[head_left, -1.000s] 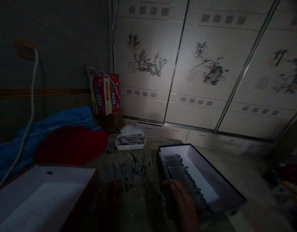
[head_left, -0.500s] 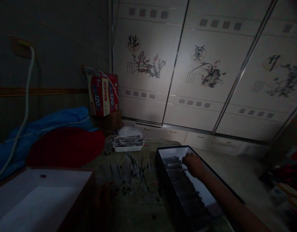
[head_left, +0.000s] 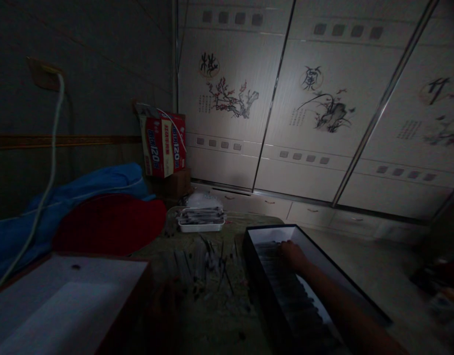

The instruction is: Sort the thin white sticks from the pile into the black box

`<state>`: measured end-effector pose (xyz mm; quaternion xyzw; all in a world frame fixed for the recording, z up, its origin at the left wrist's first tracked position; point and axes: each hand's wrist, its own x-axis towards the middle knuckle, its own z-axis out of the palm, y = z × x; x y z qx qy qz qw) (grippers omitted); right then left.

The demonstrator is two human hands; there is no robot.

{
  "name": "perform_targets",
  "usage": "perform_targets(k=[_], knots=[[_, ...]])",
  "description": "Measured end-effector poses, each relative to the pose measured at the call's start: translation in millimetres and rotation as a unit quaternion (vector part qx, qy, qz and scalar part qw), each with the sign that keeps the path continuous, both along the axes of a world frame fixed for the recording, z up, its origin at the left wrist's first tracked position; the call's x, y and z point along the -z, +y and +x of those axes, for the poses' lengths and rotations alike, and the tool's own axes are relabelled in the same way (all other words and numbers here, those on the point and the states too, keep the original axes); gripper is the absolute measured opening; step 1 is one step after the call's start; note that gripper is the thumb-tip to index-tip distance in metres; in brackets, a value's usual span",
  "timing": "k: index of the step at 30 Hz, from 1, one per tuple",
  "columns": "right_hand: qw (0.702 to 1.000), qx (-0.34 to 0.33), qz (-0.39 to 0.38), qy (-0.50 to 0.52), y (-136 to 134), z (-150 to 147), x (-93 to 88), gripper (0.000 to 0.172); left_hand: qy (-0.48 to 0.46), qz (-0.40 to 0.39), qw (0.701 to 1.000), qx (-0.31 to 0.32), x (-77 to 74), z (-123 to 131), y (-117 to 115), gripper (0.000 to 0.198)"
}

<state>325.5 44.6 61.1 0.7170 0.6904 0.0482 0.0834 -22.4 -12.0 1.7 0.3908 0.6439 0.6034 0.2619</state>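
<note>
My right hand (head_left: pixel 291 254) reaches into a long dark box (head_left: pixel 360 291) with a white inside. Its fingers are curled down at the far end of a row of dark, slender, pen-like sticks (head_left: pixel 291 286); what they grip, if anything, is hidden. My left hand (head_left: pixel 165 298) rests low on the table in deep shadow, near loose clear and dark pen-like pieces (head_left: pixel 200 261); its fingers barely show. Behind those pieces stands a white tray (head_left: pixel 201 228) holding a pile of thin sticks.
An open box (head_left: pixel 112 261) with a white inside stands at the left. Red cloth or cushion (head_left: pixel 112 222) and blue fabric (head_left: pixel 101 180) lie behind it. A white cable (head_left: pixel 51 167) hangs down the wall. A red carton (head_left: pixel 163 145) stands near the sliding wardrobe doors (head_left: pixel 230 49).
My right hand has lowered onto the far end of the row of sticks in the dark box. The whole view has shifted slightly. My left hand stays about where it was.
</note>
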Motion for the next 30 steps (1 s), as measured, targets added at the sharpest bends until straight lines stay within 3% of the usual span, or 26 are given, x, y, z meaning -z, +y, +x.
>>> perform_targets(k=[6,10,12,14,16,19,22,27,30], knots=[[0.995,-0.011,0.065,0.068,-15.3,-9.5,-30.3,0.019,-0.012,0.008,0.999,-0.03,-4.3,6.3,-6.3,0.03],[0.977,-0.048,0.151,0.14,-53.0,-57.4,-53.6,0.032,-0.019,0.009,0.999,-0.049,4.3,-5.7,0.4,0.031],[0.934,-0.113,0.203,0.27,-76.7,-91.2,-54.6,0.03,-0.023,0.01,0.998,-0.053,9.4,-10.7,4.4,0.033],[0.904,-0.138,0.191,0.357,-95.3,-125.2,-43.3,0.027,-0.025,0.011,0.998,-0.051,13.4,-13.3,6.8,0.037],[0.885,-0.147,0.159,0.412,-105.1,-155.1,-20.3,0.023,-0.024,0.011,0.998,-0.048,15.8,-14.2,7.3,0.04],[0.888,-0.119,0.131,0.425,-106.0,-190.4,23.5,0.019,-0.018,0.016,0.998,-0.051,16.2,-14.2,6.1,0.039],[0.9,-0.126,0.132,0.395,-101.5,-218.4,55.8,0.032,-0.012,0.023,0.998,-0.061,13.4,-13.4,4.8,0.038],[0.957,-0.073,0.088,0.266,-97.6,-246.9,68.9,0.037,-0.002,0.025,0.998,-0.065,10.8,-12.3,4.2,0.039],[0.963,-0.049,0.086,0.249,-99.4,-244.0,72.3,0.04,-0.014,0.037,0.998,-0.042,15.7,-13.5,4.3,0.038]])
